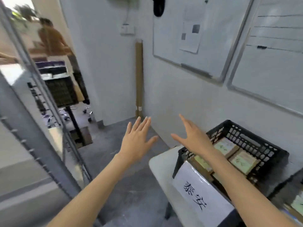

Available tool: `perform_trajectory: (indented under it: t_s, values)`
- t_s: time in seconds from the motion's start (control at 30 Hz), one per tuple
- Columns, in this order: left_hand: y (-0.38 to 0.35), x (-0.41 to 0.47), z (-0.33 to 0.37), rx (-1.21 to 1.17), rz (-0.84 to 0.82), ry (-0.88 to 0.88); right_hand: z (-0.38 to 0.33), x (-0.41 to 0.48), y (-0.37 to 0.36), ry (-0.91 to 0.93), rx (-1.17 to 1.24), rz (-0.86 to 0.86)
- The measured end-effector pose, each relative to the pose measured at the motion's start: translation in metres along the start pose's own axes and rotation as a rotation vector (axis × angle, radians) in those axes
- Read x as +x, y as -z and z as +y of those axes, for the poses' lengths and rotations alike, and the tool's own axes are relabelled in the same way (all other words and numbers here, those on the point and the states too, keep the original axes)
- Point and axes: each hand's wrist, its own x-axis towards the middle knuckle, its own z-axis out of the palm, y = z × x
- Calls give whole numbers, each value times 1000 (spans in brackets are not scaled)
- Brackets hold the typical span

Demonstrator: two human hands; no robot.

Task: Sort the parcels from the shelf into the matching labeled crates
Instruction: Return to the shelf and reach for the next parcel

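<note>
A black plastic crate (255,141) stands on a white table (160,166) at the lower right, with a white paper label (196,192) bearing black characters on its front. Several brown parcels (242,161) with pale green labels lie inside it. My right hand (191,135) is stretched out with straight fingers, empty, over the crate's near left corner. My left hand (137,138) is spread flat and empty above the grey floor, left of the table. The grey metal shelf (32,122) runs along the left edge; no parcels show on it.
A second crate (295,200) shows at the right edge. Two whiteboards (229,46) hang on the wall. A cardboard tube (139,76) leans in the corner. Through the doorway at the left, a person (52,38) stands by a desk and wheeled chairs (65,95).
</note>
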Motion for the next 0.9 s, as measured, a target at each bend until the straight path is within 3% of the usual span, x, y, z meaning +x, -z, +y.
perform_trajectory:
  t_s: [0.5,0.67,0.9]
  values:
    - [168,-322,-203,194,251,753,-375,-59,-109,855,145,-218]
    - [210,-426,-262,241,317,895,-494,-104,-153,1013,168,-275]
    - [269,-544,-353,266,339,1006,-651,-161,-213,1089,225,-313]
